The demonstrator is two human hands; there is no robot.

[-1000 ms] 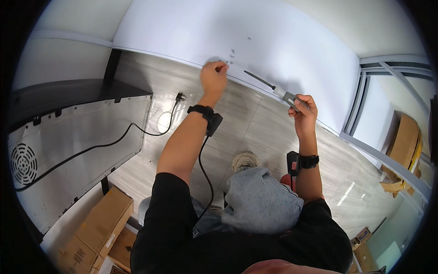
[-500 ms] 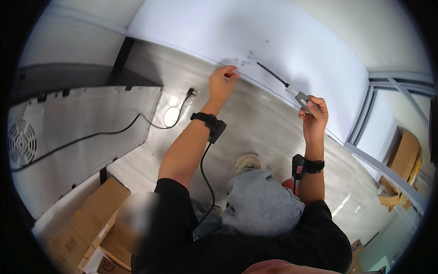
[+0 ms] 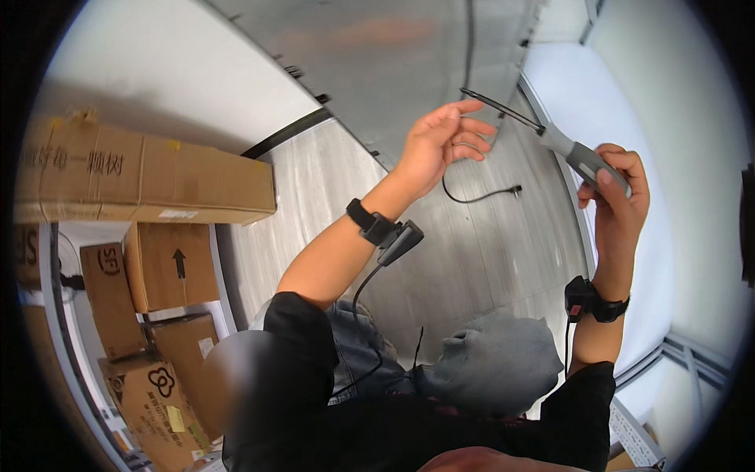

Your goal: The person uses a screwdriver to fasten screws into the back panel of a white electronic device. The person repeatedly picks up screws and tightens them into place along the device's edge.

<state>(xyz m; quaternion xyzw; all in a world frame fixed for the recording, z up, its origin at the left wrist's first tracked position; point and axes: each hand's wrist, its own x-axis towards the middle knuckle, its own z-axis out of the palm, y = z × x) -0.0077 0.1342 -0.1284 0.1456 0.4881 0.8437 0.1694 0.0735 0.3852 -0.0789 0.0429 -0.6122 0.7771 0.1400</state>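
Right hand (image 3: 621, 193) is wrapped round a grey screwdriver (image 3: 586, 160) — shaft slanting up and left, tip out past the left hand (image 3: 439, 148). That one's loose, fingers apart; can't tell if they touch the shaft. As far as I can see, the tool's gripped but the tip isn't seated on any screw. Left forearm (image 3: 330, 256) reaches up and across, right one's near upright. Beyond — metal cabinet (image 3: 370, 82), black cord (image 3: 472, 201), cardboard boxes (image 3: 181, 177).
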